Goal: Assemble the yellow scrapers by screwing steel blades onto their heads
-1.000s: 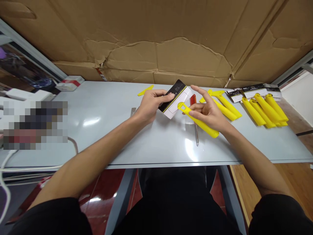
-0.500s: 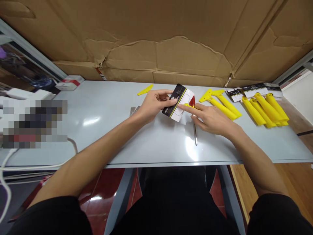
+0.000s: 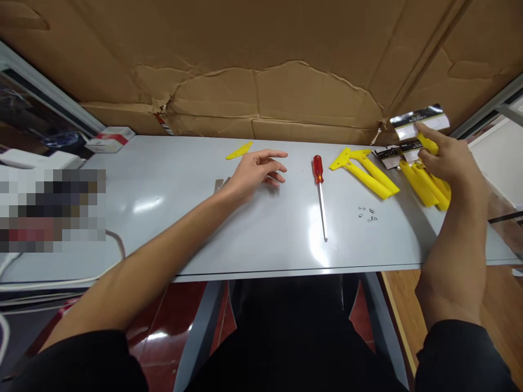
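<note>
A: Packaged yellow scraper (image 3: 425,142) w/ its card (image 3: 419,118) — where is it seen?

B: Far right, lifted above the table (image 3: 163,196), over the pile of packed yellow scrapers (image 3: 427,188). It is held in the right hand (image 3: 447,160); grip closed on the yellow handle, card sticking up toward the cardboard wall (image 3: 261,71).

A: OK, left to right then. What is seen at the left edge?

B: A white cable (image 3: 61,282) along the table's front edge, and a small red-white box (image 3: 109,139) at the back left corner.

A: Left hand?

B: Left hand (image 3: 255,171) is rested on the table near the middle, grip loose and wide, fingers spread, nothing held. A small yellow piece (image 3: 239,151) lies just behind it; a bit of metal (image 3: 220,185) is partly hidden beside the wrist.

A: And btw. the hands?

B: A red-handled screwdriver (image 3: 320,193) is laid flat, handle away, tip toward the front edge. Right of it, two loose yellow scrapers (image 3: 365,171) lie side by side, w/ a few small screws (image 3: 366,214) scattered in front of them.
</note>
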### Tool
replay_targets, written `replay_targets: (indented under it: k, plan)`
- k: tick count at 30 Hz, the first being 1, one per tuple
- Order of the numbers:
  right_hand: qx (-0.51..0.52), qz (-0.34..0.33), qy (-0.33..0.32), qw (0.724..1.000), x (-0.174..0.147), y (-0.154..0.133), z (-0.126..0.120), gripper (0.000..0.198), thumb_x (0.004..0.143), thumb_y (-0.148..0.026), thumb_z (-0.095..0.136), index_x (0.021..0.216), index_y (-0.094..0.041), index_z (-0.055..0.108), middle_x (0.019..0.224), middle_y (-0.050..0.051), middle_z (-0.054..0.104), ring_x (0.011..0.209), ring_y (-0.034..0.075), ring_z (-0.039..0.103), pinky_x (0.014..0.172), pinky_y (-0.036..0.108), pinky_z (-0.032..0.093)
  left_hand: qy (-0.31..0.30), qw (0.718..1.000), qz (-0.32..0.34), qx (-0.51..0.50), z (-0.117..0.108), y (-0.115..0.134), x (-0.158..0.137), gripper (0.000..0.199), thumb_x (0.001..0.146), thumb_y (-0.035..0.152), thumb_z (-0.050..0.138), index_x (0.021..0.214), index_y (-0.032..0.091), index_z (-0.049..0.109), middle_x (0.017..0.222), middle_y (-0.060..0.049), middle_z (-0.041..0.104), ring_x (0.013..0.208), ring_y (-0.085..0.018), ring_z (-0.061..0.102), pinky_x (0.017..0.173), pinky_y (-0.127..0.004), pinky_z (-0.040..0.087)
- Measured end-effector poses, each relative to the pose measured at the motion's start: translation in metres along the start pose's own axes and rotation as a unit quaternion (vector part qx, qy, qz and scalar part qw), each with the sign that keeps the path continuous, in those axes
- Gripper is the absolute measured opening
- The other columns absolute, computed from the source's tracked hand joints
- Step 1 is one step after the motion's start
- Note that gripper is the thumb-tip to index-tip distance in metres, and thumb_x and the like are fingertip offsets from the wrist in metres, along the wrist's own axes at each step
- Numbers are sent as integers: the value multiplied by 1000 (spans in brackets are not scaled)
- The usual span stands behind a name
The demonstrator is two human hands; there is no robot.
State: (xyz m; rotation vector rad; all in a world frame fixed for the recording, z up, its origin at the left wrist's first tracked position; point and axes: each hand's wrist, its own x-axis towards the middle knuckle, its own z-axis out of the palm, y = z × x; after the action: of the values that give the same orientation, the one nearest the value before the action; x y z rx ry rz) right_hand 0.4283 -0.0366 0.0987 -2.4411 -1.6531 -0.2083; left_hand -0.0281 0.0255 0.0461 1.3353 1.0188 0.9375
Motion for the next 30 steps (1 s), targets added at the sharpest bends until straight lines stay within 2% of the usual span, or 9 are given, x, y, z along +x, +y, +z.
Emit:
replay_targets:
  k: [2,4,10,12,15,20,23,26,30]
  plan:
    - [-19,18,-25,999,9,23,9,70,108,-42,49,176,-27,42,150,21,64,111,16,61,101,37,37,1,1000,-1,4,1,0,0,34,87,18,75,120,17,82,95,-7,79,70,-16,76,62,-29,60]
    - [-29,37,-47,998,14,35,16,72,110,-46,45,178,-24,38,158,22,58,124,19,60,102,37,36,2,1000,-3,5,2,1,-1,32,86,17,76,118,17,83,93,-7,79,69,-16,76,62,-30,60]
    - [-38,52,-44,997,19,40,24,79,105,-45,55,177,-14,41,144,29,62,97,14,54,91,36,30,-4,1000,-4,14,2,3,-2,31,85,19,80,115,18,83,93,-7,78,69,-17,76,62,-30,61]
    - [-43,44,-26,998,19,42,23,79,104,-43,58,176,-15,43,145,29,60,101,14,53,91,37,28,-2,1000,-1,18,2,3,-2,31,85,19,79,115,18,83,93,-7,79,70,-17,76,63,-30,61]
    - [-50,49,-11,997,16,46,23,73,105,-41,56,175,-23,46,152,28,55,109,15,54,91,38,27,-2,1000,-2,20,1,2,-1,31,85,18,78,115,18,83,92,-7,79,69,-16,76,62,-30,61]
    - [-37,86,4,996,20,54,25,68,102,-32,60,170,-32,53,149,24,58,114,15,54,89,39,22,-5,1000,-4,25,1,0,0,30,86,18,78,116,18,84,92,-6,78,68,-16,76,61,-29,61]
    - [-28,133,23,990,26,60,27,69,97,-24,65,165,-35,59,152,24,56,116,17,54,89,40,19,-7,1000,-4,27,1,0,0,30,86,19,77,116,17,84,92,-6,78,69,-16,76,61,-28,61]
    - [-26,164,4,986,29,61,29,64,99,-30,67,162,-35,62,148,26,60,107,16,51,89,41,21,-14,1000,-4,25,1,-1,0,30,85,20,78,115,17,84,93,-7,79,69,-16,76,61,-27,62]
    - [-19,148,-18,989,26,58,31,57,103,-44,64,159,-33,66,145,24,63,97,12,47,90,40,25,-15,1000,-5,23,1,-1,-1,30,84,20,80,113,17,85,92,-6,79,67,-15,76,60,-27,61]
